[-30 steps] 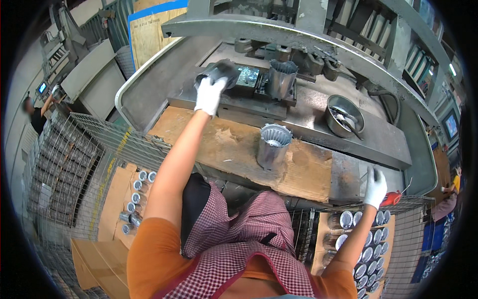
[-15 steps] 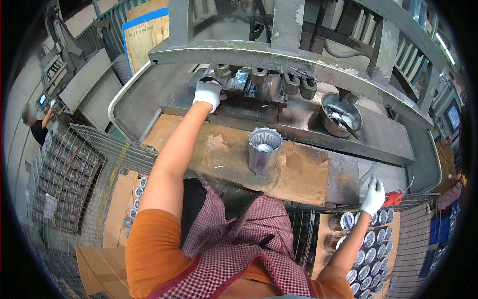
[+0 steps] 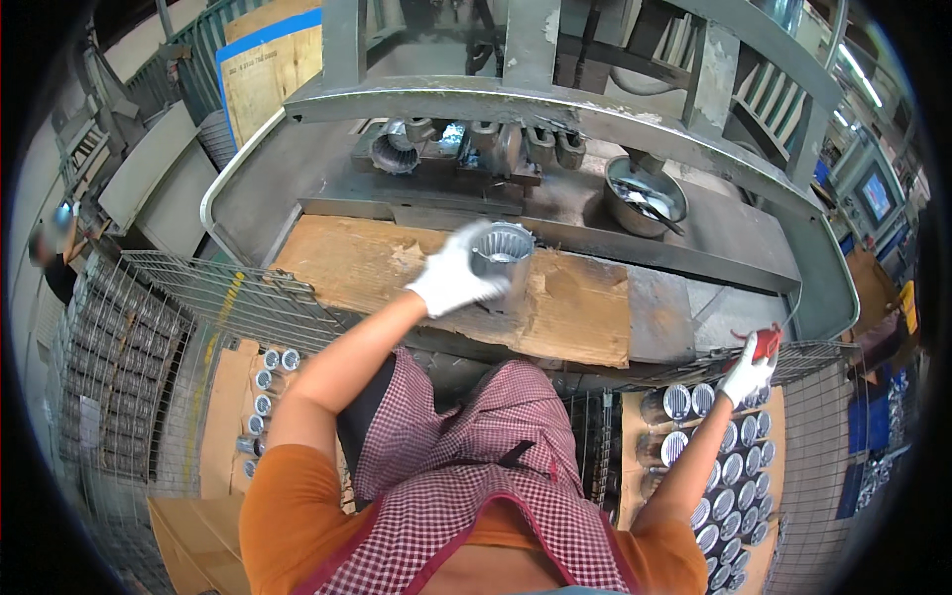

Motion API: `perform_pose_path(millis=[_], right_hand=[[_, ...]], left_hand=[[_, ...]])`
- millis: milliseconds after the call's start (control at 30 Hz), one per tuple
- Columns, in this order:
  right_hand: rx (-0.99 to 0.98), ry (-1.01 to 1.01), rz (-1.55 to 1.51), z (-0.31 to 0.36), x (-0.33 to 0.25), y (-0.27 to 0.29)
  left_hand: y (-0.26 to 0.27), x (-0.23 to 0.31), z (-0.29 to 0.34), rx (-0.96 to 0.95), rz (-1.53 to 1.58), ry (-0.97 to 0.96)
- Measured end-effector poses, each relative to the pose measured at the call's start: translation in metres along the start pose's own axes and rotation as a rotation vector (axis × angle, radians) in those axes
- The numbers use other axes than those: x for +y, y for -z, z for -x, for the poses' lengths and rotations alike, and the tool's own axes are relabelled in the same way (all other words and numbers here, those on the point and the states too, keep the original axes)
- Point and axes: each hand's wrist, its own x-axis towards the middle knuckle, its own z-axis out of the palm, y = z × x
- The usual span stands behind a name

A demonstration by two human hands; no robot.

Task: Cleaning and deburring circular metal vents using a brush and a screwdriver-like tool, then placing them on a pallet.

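Note:
On the cardboard-covered bench a ribbed metal cup stands upright, its opening facing up. My left hand, in a white glove and smeared by motion, is at the cup's left side with fingers and thumb apart around it. Another ribbed metal cup sits tilted in the machine fixture, its opening toward me. At the right end of the bench my gloved right hand is closed on a red tool with a thin stem, which looks like an air blow gun.
A metal bowl with utensils stands on the machine bed. The machine's frame crosses above the fixture. Many finished cups lie in the right wire basket, several others in the left one. A person works far left.
My left hand has left the fixture, where a cup now shows, and come back to the standing cup. My right hand has taken up the red tool. The view has shifted slightly.

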Motion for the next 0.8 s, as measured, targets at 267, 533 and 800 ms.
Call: perform_pose_path(millis=[267, 533, 800], right_hand=[[-1.103, 0.040, -0.150, 0.127, -0.120, 0.036], [-1.181, -0.116, -0.383, 0.178, -0.126, 0.022], [-1.260, 0.109, -0.043, 0.162, -0.163, 0.033]], left_hand=[[-0.070, 0.087, -0.029, -0.014, -0.449, -0.420], [-0.085, 0.088, -0.014, 0.048, -0.523, -0.459], [-0.076, 0.049, -0.003, 0.345, -0.298, -0.656]])
